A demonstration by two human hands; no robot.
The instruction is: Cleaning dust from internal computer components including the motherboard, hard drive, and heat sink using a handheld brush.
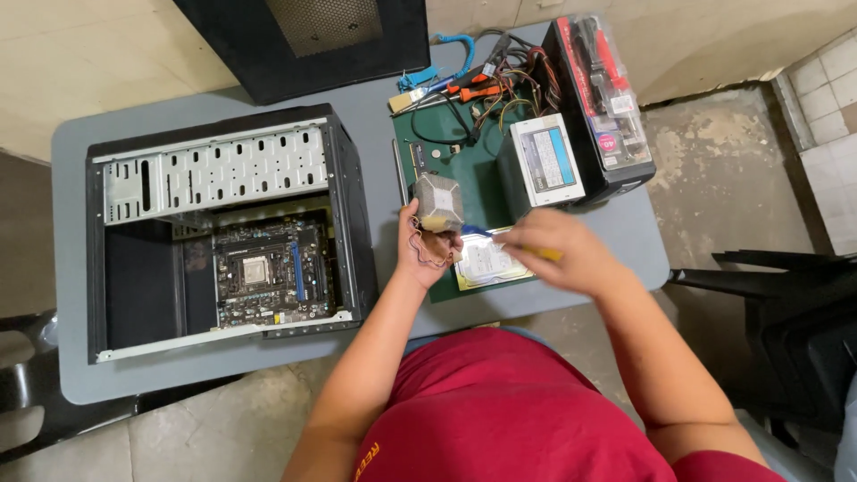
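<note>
1. Your left hand point(427, 243) grips the CPU heatsink point(438, 202) above the green mat point(464, 161).
2. Your right hand point(561, 252), blurred, holds a yellow-handled brush point(500, 239) beside it, over the hard drive point(486, 264).

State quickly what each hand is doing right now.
Left hand: closed on the metal heatsink.
Right hand: closed on a yellow-handled brush, blurred.

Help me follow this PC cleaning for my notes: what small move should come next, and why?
Probably another short brush stroke across the heatsink. The left hand holds it up over the green mat, and the right hand, blurred, holds a brush with its tip at the base.
</note>
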